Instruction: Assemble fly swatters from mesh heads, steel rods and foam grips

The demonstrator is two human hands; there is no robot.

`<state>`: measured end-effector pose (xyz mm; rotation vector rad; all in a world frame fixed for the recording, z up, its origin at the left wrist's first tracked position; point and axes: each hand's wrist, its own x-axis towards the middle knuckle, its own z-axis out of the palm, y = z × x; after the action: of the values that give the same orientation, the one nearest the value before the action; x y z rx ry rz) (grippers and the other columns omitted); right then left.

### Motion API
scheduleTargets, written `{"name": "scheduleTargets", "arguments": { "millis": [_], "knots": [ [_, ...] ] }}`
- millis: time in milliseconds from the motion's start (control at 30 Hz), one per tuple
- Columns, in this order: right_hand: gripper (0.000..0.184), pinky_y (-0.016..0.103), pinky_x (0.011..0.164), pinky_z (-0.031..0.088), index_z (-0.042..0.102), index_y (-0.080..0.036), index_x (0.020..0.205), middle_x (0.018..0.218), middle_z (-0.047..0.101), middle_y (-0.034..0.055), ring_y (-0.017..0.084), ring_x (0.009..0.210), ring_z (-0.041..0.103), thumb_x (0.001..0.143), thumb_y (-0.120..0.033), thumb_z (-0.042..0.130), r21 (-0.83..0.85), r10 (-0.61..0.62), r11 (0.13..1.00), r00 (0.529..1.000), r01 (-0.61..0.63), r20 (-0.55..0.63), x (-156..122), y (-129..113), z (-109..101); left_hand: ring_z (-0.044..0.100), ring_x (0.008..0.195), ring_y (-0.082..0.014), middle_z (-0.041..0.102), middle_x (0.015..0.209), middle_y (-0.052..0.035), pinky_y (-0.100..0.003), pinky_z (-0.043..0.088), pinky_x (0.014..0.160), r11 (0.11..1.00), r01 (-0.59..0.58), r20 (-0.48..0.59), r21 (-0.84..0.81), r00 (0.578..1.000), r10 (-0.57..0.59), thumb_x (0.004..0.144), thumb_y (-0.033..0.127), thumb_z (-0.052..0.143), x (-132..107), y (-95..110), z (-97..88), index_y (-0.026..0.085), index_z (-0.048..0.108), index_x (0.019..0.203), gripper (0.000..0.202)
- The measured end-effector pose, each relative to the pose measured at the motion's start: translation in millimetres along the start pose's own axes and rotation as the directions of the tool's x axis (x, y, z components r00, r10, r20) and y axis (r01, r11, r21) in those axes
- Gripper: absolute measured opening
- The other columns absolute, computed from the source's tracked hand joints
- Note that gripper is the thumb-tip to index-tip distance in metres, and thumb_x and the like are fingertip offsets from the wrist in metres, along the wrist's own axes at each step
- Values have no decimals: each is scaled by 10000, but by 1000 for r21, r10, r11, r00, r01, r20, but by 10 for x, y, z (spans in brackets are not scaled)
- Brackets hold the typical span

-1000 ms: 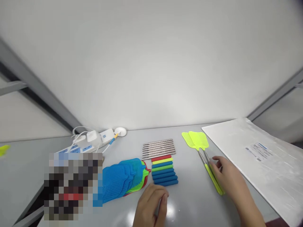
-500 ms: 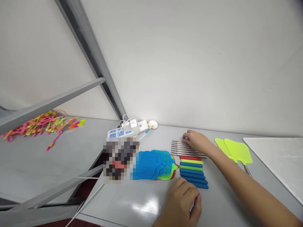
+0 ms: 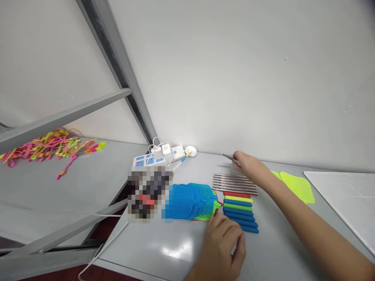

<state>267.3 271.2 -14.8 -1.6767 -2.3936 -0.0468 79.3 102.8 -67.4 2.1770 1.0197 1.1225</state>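
My right hand (image 3: 247,164) reaches across the grey table (image 3: 164,246) and pinches one thin metal rod (image 3: 229,157), lifted just above the row of metal rods (image 3: 234,183). In front of that row lie several coloured foam handle grips (image 3: 239,210) in red, yellow, green and blue. A stack of blue, green and red swatter heads (image 3: 190,201) lies to their left. My left hand (image 3: 224,246) rests curled on the table just in front of the swatter heads and grips, nothing visible in it. Two yellow-green fly swatters (image 3: 294,185) lie behind my right forearm.
A white power strip (image 3: 158,156) with plugs and cables sits at the wall. A blurred patch (image 3: 148,193) covers something left of the swatter heads. A pile of pink and yellow plastic pieces (image 3: 49,146) lies on the left table. A white sheet (image 3: 348,203) lies at right.
My right hand left the yellow swatters, reached to the metal rods and lifted one rod off the row. The view swung to the left.
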Motion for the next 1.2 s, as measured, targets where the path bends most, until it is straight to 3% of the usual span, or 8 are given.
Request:
{"name": "scheduleTargets", "arguments": {
  "millis": [133, 233, 400, 767, 867, 1000, 1100, 1200],
  "knots": [
    [150, 299, 713, 452, 541, -204, 1038, 979, 637, 89, 209, 856, 622, 954, -265, 434, 41, 53, 998, 972, -45, -228, -354, -33, -330, 557, 896, -212, 664, 923, -47, -400, 447, 885, 998, 56, -32, 24, 998, -55, 884, 102, 507, 3, -8, -32, 214, 607, 902, 151],
    [54, 257, 591, 445, 548, -238, 941, 885, 618, 34, 155, 700, 607, 918, -264, 508, 151, 115, 986, 930, -66, -349, -717, -121, -501, 532, 1032, -257, 632, 1140, -70, -447, 436, 919, 986, 74, -6, 150, 997, -74, 888, 143, 555, 6, -27, 17, 224, 644, 936, 130],
    [85, 239, 583, 484, 551, -264, 1020, 884, 619, 4, 123, 655, 596, 948, -304, 528, 350, 218, 932, 918, -95, -331, -1300, -236, -519, 445, 1174, -365, 515, 1388, -94, -557, 432, 900, 909, 88, 72, 407, 989, -128, 853, 233, 662, -14, -11, 89, 247, 680, 1040, 188],
    [165, 291, 635, 519, 558, -267, 1067, 910, 611, 23, 150, 733, 602, 913, -227, 600, 543, 304, 840, 821, 9, -484, -1913, -166, -558, 466, 1161, -325, 567, 1313, -69, -481, 417, 863, 875, 128, 74, 467, 980, -183, 880, 156, 619, -189, 94, 29, 255, 671, 966, 141],
    [226, 309, 609, 510, 514, -276, 1144, 904, 581, 13, 143, 696, 595, 935, -197, 553, 741, 396, 654, 765, 153, -508, -1927, -231, -540, 523, 1093, -278, 629, 1195, -64, -420, 399, 813, 888, 160, 95, 430, 971, -221, 942, 173, 537, -260, 116, 26, 254, 642, 990, 141],
    [162, 270, 518, 436, 515, -279, 1106, 825, 515, -20, 116, 616, 533, 959, -211, 507, 924, 605, 216, 699, 317, -381, -1928, -400, -515, 574, 842, -195, 665, 929, -28, -365, 388, 759, 935, 226, -1, 272, 972, -235, 978, 197, 501, -364, 228, 39, 242, 583, 1064, 127],
    [51, 224, 470, 340, 566, -238, 962, 722, 433, -45, 78, 540, 434, 958, -239, 515, 951, 656, -53, 729, 304, -196, -1937, -495, -452, 552, 759, -168, 635, 848, -1, -320, 402, 727, 966, 227, -202, 123, 959, -200, 940, 178, 576, -402, 367, 36, 243, 576, 1031, 111],
    [203, 216, 451, 266, 556, -192, 781, 647, 369, -58, 53, 490, 336, 963, -277, 525, 953, 623, -211, 781, 218, -41, -1915, -553, -332, 532, 727, -151, 589, 799, 17, -288, 409, 704, 981, 194, -319, -4, 930, -185, 916, 166, 608, -416, 477, 19, 243, 573, 967, 99]
  ]
}}
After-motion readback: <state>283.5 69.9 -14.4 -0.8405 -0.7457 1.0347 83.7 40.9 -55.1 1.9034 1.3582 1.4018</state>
